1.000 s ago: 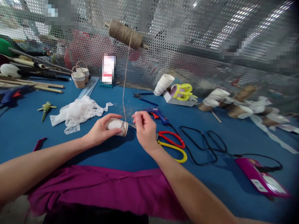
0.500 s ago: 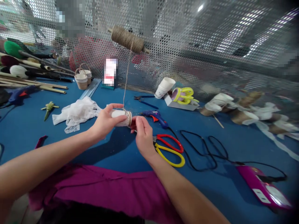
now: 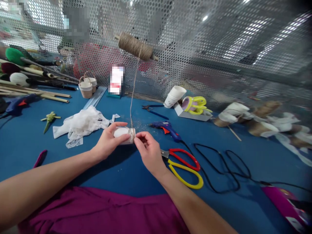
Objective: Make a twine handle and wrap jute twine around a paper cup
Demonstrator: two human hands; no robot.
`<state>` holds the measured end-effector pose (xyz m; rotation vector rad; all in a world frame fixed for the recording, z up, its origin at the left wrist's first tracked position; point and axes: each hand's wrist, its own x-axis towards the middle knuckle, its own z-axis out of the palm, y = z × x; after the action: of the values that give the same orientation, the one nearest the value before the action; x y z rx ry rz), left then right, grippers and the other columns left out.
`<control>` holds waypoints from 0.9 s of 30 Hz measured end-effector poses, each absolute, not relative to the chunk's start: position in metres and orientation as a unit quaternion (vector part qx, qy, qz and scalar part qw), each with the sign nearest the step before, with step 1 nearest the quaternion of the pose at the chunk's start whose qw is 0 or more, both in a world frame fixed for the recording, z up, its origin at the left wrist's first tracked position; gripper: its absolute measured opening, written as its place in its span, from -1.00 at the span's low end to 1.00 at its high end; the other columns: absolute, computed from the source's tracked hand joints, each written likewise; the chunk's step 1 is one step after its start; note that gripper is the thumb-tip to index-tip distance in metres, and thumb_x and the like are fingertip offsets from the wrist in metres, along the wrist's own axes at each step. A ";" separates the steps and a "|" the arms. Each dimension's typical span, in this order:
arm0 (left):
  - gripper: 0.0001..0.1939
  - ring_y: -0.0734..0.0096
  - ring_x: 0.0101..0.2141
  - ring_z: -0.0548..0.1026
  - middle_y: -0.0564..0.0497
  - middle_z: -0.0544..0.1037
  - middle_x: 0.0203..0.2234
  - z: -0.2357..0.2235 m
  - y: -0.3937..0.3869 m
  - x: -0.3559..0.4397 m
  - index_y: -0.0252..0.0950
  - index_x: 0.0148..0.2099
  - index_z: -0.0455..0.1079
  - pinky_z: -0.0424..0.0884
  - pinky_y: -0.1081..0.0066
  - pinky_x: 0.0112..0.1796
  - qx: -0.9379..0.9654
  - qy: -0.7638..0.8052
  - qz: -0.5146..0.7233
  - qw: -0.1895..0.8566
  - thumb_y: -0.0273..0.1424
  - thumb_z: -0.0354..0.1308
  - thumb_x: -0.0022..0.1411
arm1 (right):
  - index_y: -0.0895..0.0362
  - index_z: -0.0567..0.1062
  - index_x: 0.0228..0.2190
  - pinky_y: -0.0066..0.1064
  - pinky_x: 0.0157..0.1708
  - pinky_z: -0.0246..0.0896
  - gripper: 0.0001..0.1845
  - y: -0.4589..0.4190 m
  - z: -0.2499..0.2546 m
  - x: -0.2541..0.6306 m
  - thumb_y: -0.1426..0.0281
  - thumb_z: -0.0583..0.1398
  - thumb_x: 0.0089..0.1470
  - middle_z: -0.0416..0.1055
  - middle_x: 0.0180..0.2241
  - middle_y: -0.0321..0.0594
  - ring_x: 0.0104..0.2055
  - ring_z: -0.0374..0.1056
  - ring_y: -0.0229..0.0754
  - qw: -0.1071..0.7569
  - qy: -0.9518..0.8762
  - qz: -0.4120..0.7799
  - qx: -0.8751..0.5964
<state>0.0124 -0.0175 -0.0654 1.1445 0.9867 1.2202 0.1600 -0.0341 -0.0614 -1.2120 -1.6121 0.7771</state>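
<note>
My left hand (image 3: 106, 141) is wrapped around a small white paper cup (image 3: 121, 131), which lies on its side above the table. Brownish twine (image 3: 133, 94) comes down from a spool (image 3: 135, 46) and meets the cup near its right end, where a band of it circles the wall. My right hand (image 3: 150, 153) is closed, thumb and forefinger pinching at the cup's right rim; whether a twine end is between them is hidden. Just right of it lie scissors (image 3: 185, 175) with one red and one yellow handle. A blue glue gun (image 3: 166, 128) rests behind.
White mesh ribbon (image 3: 84, 123) lies left, beside a green figure (image 3: 50, 121). Pliers (image 3: 156, 110), stacked cups (image 3: 174, 96) and a box (image 3: 195, 113) stand at the back before a perforated metal screen. A black cable (image 3: 219, 162) runs right to a magenta power strip (image 3: 282, 204).
The view has shifted slightly, so the scene sits lower. My left hand has turned the cup more level. My right hand has come up against the cup's rim.
</note>
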 end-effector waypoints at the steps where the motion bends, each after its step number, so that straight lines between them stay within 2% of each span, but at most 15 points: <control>1: -0.57 0.55 -0.47 0.37 0.09 0.44 -0.48 -0.066 -0.018 0.012 -0.36 -0.11 0.29 0.30 0.50 -0.36 0.487 0.421 0.518 0.563 -0.40 0.27 -0.07 | 0.13 0.32 -0.44 -0.48 -0.52 0.18 -0.90 -0.034 -0.061 0.160 0.35 0.10 -0.02 0.29 -0.52 -0.32 -0.55 0.20 -0.33 0.467 -0.660 0.320 -0.495; 13: -0.60 0.53 -0.47 0.39 0.09 0.44 -0.49 -0.069 -0.020 0.011 -0.36 -0.12 0.29 0.31 0.49 -0.35 0.506 0.433 0.517 0.538 -0.39 0.25 -0.04 | 0.14 0.31 -0.44 -0.47 -0.54 0.22 -0.90 -0.035 -0.061 0.157 0.40 0.14 -0.09 0.31 -0.54 -0.31 -0.57 0.23 -0.33 0.454 -0.671 0.295 -0.506; 22: -0.55 0.52 -0.43 0.37 0.04 0.44 -0.40 -0.059 -0.024 0.007 -0.36 -0.01 0.21 0.32 0.51 -0.36 0.555 0.408 0.496 0.529 -0.47 0.15 0.01 | 0.14 0.37 -0.48 -0.43 -0.47 0.27 -0.93 -0.034 -0.058 0.163 0.38 0.13 -0.07 0.39 -0.55 -0.27 -0.53 0.31 -0.27 0.440 -0.702 0.242 -0.504; 27: -0.47 0.54 -0.47 0.36 0.08 0.41 -0.45 -0.054 -0.023 0.002 -0.34 0.06 0.13 0.31 0.53 -0.41 0.539 0.392 0.476 0.574 -0.47 0.14 0.01 | 0.15 0.40 -0.47 -0.42 -0.48 0.29 -0.87 -0.035 -0.053 0.166 0.34 0.11 -0.03 0.43 -0.54 -0.24 -0.52 0.35 -0.24 0.441 -0.686 0.276 -0.509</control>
<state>0.0023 -0.0225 -0.0535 1.2635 0.9181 1.1149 0.1657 -0.0347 -0.0530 -1.2643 -1.7028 0.6862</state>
